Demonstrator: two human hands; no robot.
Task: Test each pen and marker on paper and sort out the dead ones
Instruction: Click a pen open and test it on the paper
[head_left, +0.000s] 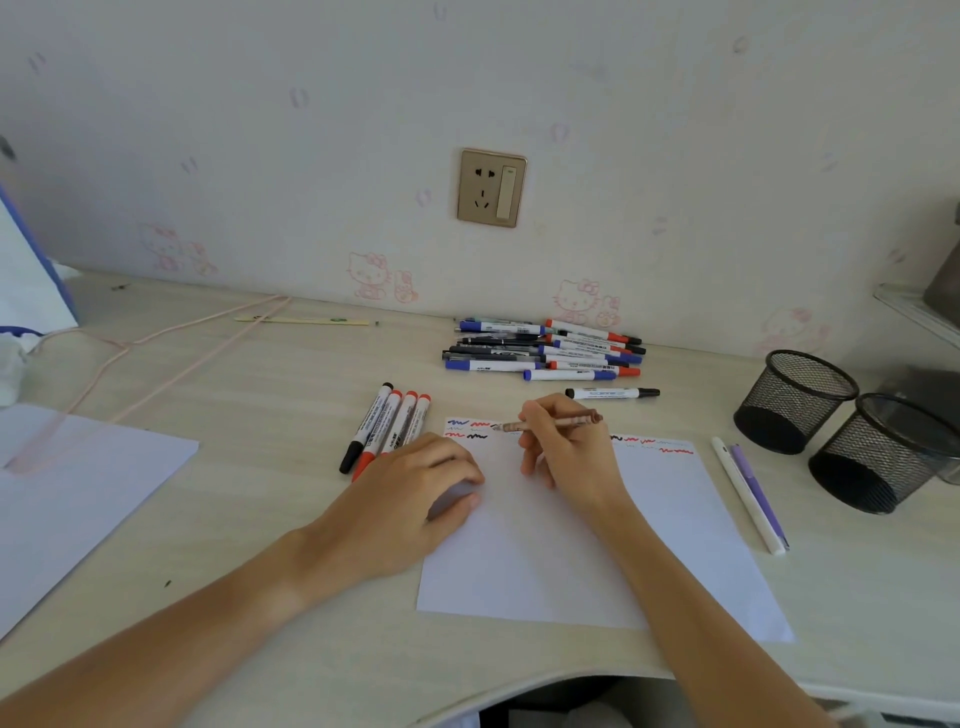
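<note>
On the desk (249, 374), the right hand (566, 447) writes with a brown pen (550, 422) on the paper (561, 561); the left hand (410, 499) presses flat, holding nothing. Four markers (387, 428) lie sorted; a pile of pens and markers (545, 349) likely waits untested.

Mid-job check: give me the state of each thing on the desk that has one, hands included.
Brown patterned pen: held, tip on paper.
Right hand: gripping pen.
Left hand: flat, pinning white test sheet.
Black mesh cups: empty as far as visible.
Four whiteboard markers: capped, grouped left.
</note>
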